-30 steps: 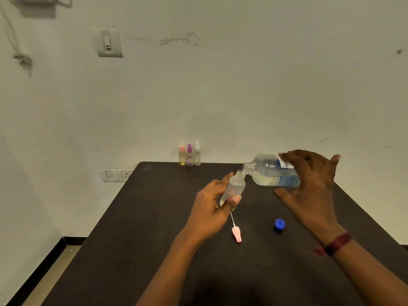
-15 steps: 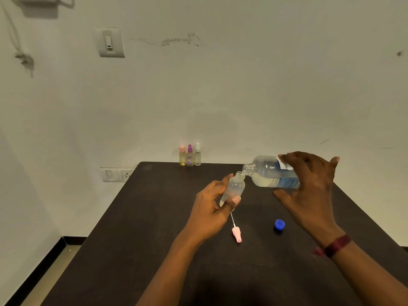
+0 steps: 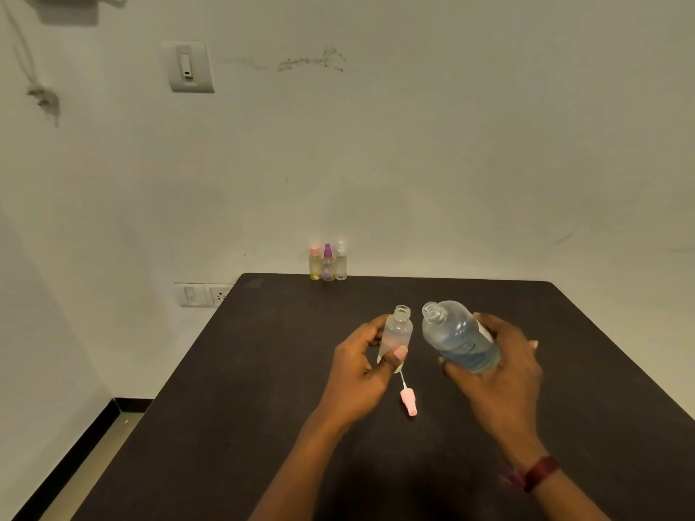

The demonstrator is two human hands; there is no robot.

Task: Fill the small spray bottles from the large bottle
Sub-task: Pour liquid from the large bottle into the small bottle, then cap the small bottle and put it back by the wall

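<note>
My left hand (image 3: 361, 370) grips a small clear spray bottle (image 3: 398, 330), uncapped and nearly upright above the dark table (image 3: 263, 389). Just to its right, my right hand (image 3: 496, 370) holds the large clear bottle (image 3: 457, 334) with a blue label, open mouth pointing up and toward me, apart from the small bottle. The pink spray head (image 3: 409, 402) with its thin tube lies on the table below my left thumb. The blue cap is hidden behind my right hand.
Three small spray bottles (image 3: 328, 262) with pink, purple and clear heads stand together at the table's far edge against the wall. Wall sockets (image 3: 203, 294) sit left of the table. The floor drops away on the left.
My right hand has tipped the large bottle back from pouring, lowered it and drawn it away from the small bottle's mouth. The left hand has set the small bottle more upright.
</note>
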